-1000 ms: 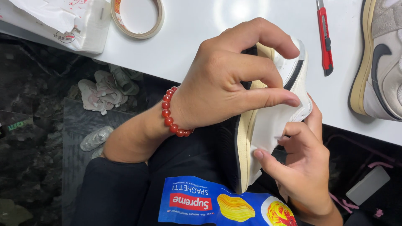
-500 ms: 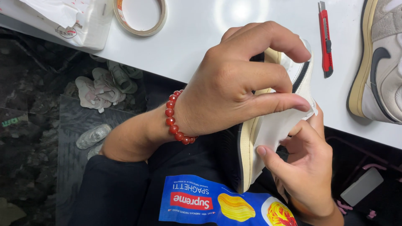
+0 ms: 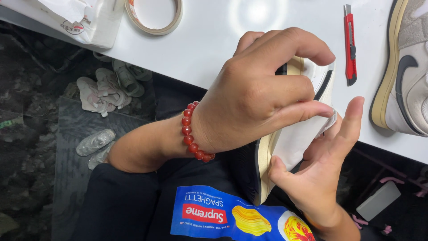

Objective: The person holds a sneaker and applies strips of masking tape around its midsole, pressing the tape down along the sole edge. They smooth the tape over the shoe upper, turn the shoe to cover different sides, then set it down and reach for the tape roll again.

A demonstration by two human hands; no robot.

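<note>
My left hand (image 3: pixel 263 93) grips the sneaker (image 3: pixel 285 147) at centre, hiding its upper; my right hand (image 3: pixel 321 174) steadies its sole. Red utility knife (image 3: pixel 350 42), tape roll (image 3: pixel 154 15) and second shoe (image 3: pixel 408 76) lie above.

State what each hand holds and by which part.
Left hand pinches the sneaker at its upper end; right hand holds the white paper against its side.
</note>
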